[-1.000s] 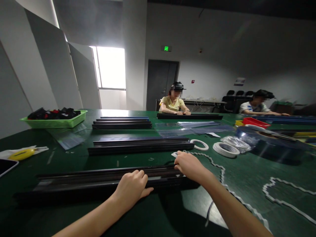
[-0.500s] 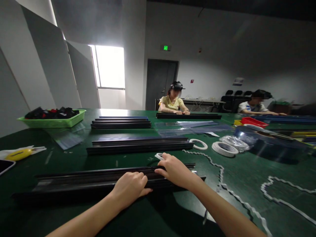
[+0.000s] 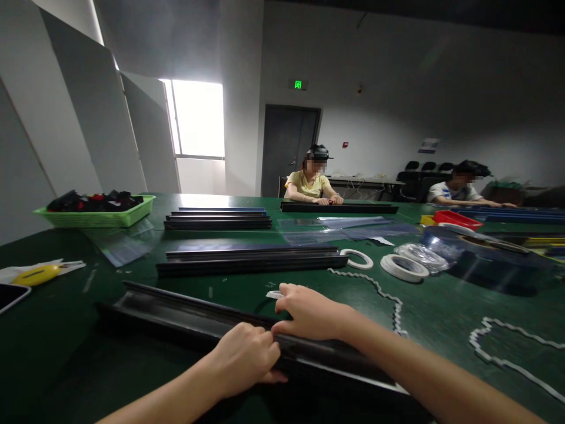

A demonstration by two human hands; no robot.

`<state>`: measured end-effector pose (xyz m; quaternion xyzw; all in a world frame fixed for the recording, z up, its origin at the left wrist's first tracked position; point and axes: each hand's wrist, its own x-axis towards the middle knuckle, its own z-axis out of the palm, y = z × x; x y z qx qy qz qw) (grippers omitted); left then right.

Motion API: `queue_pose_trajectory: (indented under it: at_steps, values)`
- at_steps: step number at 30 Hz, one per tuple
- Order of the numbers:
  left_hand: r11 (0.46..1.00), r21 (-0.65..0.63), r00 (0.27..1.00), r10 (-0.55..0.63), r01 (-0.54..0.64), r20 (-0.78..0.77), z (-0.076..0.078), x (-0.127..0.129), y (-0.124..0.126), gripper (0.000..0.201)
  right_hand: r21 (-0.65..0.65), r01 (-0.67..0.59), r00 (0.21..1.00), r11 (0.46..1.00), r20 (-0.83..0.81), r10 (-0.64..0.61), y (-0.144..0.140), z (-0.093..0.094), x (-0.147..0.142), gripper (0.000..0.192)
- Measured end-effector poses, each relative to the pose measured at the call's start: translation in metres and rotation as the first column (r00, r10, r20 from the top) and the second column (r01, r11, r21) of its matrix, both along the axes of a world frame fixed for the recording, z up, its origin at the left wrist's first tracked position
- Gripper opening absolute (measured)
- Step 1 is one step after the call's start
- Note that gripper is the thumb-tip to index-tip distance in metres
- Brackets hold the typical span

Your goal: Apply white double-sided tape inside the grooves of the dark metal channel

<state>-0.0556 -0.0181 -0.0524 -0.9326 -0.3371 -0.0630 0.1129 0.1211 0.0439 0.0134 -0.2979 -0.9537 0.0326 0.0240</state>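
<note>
A long black channel-shaped rail (image 3: 176,315) lies slanted across the green table (image 3: 66,353) in front of me, its left end farther away and its right end near my body. My left hand (image 3: 247,359) grips the near edge of this rail at its middle, fingers curled over it. My right hand (image 3: 309,311) rests on the far edge just beside the left one, fingers bent over the rail, with a small white roll of tape (image 3: 273,294) at its fingertips.
Two more stacks of black rails (image 3: 247,260) (image 3: 218,221) lie farther back. White tape rolls (image 3: 404,266), a wavy white strip (image 3: 375,288), clear plastic sheets (image 3: 335,229), a green basket (image 3: 97,213) and a yellow cutter (image 3: 37,274) are around. Two other people sit at the far side.
The near rail has swung from lying straight across to slanting, its right end toward me. Both hands moved closer together on it; my right hand slid left.
</note>
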Motion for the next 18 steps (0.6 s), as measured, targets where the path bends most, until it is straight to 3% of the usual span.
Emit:
queue_pose_trajectory:
  at_steps: [7,18]
  values:
    - [0.982,0.087,0.985,-0.172,0.170,0.016,0.001,0.006,-0.013,0.037,-0.154,-0.098,0.984,0.983,-0.161,0.073,-0.015,-0.012,-0.003,0.008]
    - [0.947,0.264,0.980,-0.197,0.182,0.033,0.014,-0.003,-0.010,0.039,-0.174,-0.011,0.921,0.985,-0.386,-0.058,-0.023,-0.012,-0.007,0.022]
